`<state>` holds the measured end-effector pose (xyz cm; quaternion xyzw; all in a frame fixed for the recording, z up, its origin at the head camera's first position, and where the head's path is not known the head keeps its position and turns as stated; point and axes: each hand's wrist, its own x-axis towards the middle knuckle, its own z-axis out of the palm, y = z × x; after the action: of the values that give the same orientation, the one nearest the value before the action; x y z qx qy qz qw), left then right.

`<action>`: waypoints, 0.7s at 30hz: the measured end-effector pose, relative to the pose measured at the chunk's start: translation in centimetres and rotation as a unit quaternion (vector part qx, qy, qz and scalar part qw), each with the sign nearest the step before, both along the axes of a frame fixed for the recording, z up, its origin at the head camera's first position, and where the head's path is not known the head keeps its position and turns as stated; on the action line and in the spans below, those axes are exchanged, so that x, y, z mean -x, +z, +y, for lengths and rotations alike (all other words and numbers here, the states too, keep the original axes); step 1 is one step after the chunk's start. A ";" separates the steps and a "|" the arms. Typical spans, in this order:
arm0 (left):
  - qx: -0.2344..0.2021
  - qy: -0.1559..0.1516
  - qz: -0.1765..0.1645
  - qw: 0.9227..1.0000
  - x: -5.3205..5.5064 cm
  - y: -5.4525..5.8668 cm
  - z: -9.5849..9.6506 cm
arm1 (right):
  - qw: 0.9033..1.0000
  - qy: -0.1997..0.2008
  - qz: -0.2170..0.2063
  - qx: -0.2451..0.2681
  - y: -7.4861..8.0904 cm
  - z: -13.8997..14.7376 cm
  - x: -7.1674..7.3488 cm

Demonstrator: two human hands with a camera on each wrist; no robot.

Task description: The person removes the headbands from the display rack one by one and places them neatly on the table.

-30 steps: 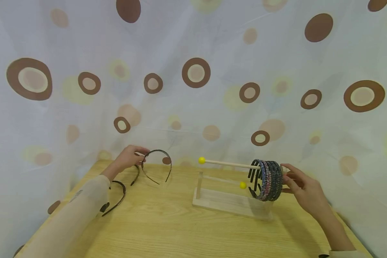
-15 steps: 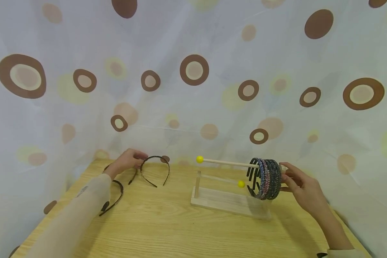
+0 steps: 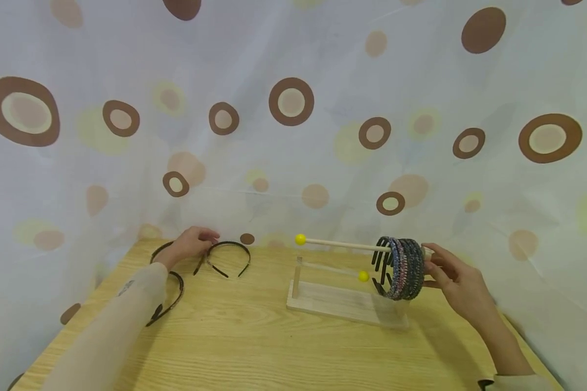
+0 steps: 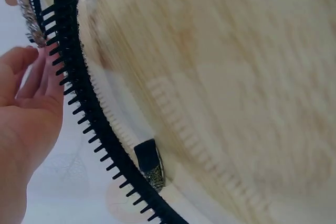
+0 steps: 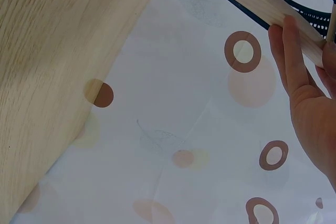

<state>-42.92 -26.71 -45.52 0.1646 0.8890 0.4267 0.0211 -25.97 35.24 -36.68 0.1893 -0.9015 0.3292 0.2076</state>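
Observation:
In the head view my left hand (image 3: 189,243) pinches one side of a thin dark headband (image 3: 229,243), whose ends point down at the tabletop. The left wrist view shows thumb and fingers at a glittery stretch of the headband (image 4: 27,14); a toothed black headband (image 4: 94,103) crosses in front. My right hand (image 3: 462,285) holds the right end of a wooden headband stand (image 3: 332,301), its fingers against the upright (image 5: 273,9). Several braided headbands (image 3: 408,269) hang bunched at the right end of the stand's upper rod (image 3: 342,245).
Two more headbands lie near my left forearm: one headband (image 3: 181,288) in front, another headband (image 3: 157,251) partly hidden behind the wrist. Yellow balls cap the rods, one ball (image 3: 300,239) at upper left. A dotted curtain (image 3: 254,136) hangs around the wooden table (image 3: 254,342).
My left hand has lowered the headband toward the tabletop and moved slightly left. The right hand keeps its hold on the stand. The head view has shifted a little.

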 end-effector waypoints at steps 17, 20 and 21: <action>0.010 -0.017 0.077 0.997 -4.7 6.5 5.8 | 0.997 0.047 -0.024 0.058 -0.3 0.3 0.3; -0.005 -0.043 0.096 0.994 -6.9 8.1 8.3 | 0.996 0.052 -0.023 0.062 -0.4 0.3 0.3; -0.007 -0.053 0.104 0.993 -7.6 8.5 9.2 | 0.996 0.053 -0.024 0.063 -0.4 0.3 0.3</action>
<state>-35.28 -17.54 -37.02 0.2549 0.8736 0.4114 -0.0500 -26.31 35.53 -37.04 0.2152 -0.8725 0.4002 0.1798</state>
